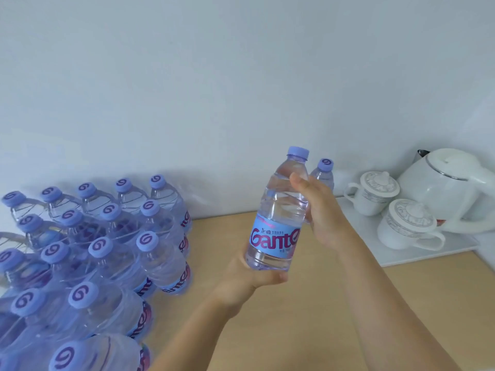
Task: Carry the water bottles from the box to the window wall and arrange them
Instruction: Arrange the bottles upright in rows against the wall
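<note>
Left hand (257,274) cups the base of a Ganten water bottle (278,218), right hand (318,207) wraps its shoulder, held above the wooden counter (308,303); placing step, next set it upright beside the lone bottle (324,172)

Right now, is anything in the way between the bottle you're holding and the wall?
Yes. Another bottle stands just behind the held bottle, by the wall. To its left, bare table reaches the wall.

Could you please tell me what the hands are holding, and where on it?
A clear plastic water bottle: left hand cups its base, right hand grips its upper body.
</note>
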Demonstrator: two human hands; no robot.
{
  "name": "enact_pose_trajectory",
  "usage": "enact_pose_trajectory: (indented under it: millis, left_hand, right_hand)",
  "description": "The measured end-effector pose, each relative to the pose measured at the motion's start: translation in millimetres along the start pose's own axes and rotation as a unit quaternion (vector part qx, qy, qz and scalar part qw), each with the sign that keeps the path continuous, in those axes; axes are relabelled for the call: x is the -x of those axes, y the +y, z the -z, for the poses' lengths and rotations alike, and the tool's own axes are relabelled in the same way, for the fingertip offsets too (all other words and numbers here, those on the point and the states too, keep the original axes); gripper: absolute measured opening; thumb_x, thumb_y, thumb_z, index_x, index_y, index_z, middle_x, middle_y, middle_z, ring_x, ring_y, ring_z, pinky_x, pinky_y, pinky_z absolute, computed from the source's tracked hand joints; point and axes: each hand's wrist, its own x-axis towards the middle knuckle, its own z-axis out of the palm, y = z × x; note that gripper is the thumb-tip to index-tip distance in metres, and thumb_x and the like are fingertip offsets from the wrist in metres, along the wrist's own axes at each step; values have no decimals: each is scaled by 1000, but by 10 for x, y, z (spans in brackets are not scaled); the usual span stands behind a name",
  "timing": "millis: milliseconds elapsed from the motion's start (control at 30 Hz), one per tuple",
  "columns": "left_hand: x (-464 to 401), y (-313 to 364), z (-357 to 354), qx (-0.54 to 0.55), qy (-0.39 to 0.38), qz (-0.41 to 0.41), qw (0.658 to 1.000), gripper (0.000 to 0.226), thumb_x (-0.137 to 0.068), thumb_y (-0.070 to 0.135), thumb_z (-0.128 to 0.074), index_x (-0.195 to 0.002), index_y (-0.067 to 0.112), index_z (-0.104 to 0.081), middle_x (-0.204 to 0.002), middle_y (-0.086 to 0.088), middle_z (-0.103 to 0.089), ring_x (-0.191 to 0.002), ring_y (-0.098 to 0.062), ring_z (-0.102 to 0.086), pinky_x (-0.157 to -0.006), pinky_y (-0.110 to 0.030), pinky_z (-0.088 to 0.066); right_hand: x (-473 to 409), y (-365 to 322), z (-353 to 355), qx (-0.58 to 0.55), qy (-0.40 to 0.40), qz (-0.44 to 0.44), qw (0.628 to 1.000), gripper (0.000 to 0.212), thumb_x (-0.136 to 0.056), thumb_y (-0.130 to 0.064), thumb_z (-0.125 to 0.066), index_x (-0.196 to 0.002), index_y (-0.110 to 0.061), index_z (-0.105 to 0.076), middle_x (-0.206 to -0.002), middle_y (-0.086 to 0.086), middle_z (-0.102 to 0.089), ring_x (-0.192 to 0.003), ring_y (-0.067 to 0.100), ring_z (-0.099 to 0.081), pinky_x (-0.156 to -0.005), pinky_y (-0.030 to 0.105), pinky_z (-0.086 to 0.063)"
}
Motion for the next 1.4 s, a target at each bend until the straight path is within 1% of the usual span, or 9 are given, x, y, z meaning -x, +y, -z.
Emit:
enact_pose_trajectory:
  millis: [133, 200, 500, 767, 900, 967, 1067, 1233, 1400]
  left_hand:
    - [170, 11, -44, -96, 236, -49, 966, 51, -47, 19, -80, -90, 32, -57, -74, 13, -66, -63, -3, -61, -54, -15, -48]
    - [254, 8, -34, -148, 298, -60, 941, 57, -46, 24, -77, -88, 51, -49, -81, 18, -64, -64, 0, -61, -53, -14, -48]
    - [518, -33, 117, -79, 292, -48, 952, 65, -43, 23, -80, -101, 33, -51, -81, 15, -68, -68, -4, -65, -60, -16, -50]
    - [1024, -293, 455, 11, 183, -6, 983, 54, -54, 4, -78, -103, 9, -56, -82, 5, -67, -75, -7, -62, -67, -20, -51]
    - [1172, -643, 372, 25, 374, 82, 923, 44, -53, 11, -72, -92, 21, -56, -73, 9, -69, -66, -3, -63, -58, -15, -49]
    - [1186, -755, 342, -3, 446, 105, 889, 39, -59, 6, -67, -95, 19, -57, -86, -2, -68, -76, -18, -63, -60, -22, -47]
    - [1205, -857, 347, -29, 455, 128, 881, 50, -71, -11, -56, -118, 6, -48, -106, -19, -60, -91, -37, -57, -69, -33, -45]
    - [1272, -911, 397, 14, 459, 129, 879, 55, -77, -13, -49, -123, 19, -47, -89, 4, -59, -67, -6, -51, -51, -7, -38]
    - [1289, -956, 482, 35, 466, 133, 874, 57, -80, -10, -45, -121, 29, -50, -104, 12, -62, -83, 1, -56, -64, -8, -43]
  right_hand:
    - [-34, 7, -299, 170, 23, -29, 985, 71, -61, -69, -62, -107, -15, -58, -100, 0, -69, -92, 16, -66, -83, 36, -52]
    - [-21, 19, -430, 169, 99, -28, 980, 65, -55, -70, -65, -93, -18, -57, -85, -6, -65, -81, 13, -64, -76, 36, -51]
    - [52, -48, -790, 255, 100, -9, 962, 48, -64, -64, -66, -85, -25, -46, -87, -11, -56, -79, 4, -56, -60, 26, -40]
    - [242, 94, -1024, 224, -130, -101, 960, 43, -71, -44, -74, -104, -20, -64, -101, -1, -69, -91, 15, -67, -77, 44, -58]
    - [447, 479, -1388, 286, -144, -68, 945, 44, -62, -45, -81, -97, -26, -62, -93, -7, -69, -88, 12, -66, -82, 40, -54]
    - [562, 639, -1559, 322, -157, -51, 932, 46, -58, -48, -82, -92, -31, -57, -91, -15, -66, -86, 6, -63, -79, 33, -52]
    - [674, 821, -1728, 332, -158, -30, 929, 52, -56, -44, -84, -97, -28, -57, -94, -15, -65, -88, 8, -62, -80, 33, -51]
    - [713, 916, -1852, 338, -155, -5, 928, 54, -59, -39, -85, -102, -25, -55, -100, -11, -64, -94, 12, -61, -82, 35, -50]
    - [771, 964, -1906, 316, -152, 18, 936, 55, -63, -32, -85, -107, -23, -53, -107, -9, -61, -98, 10, -58, -85, 29, -48]
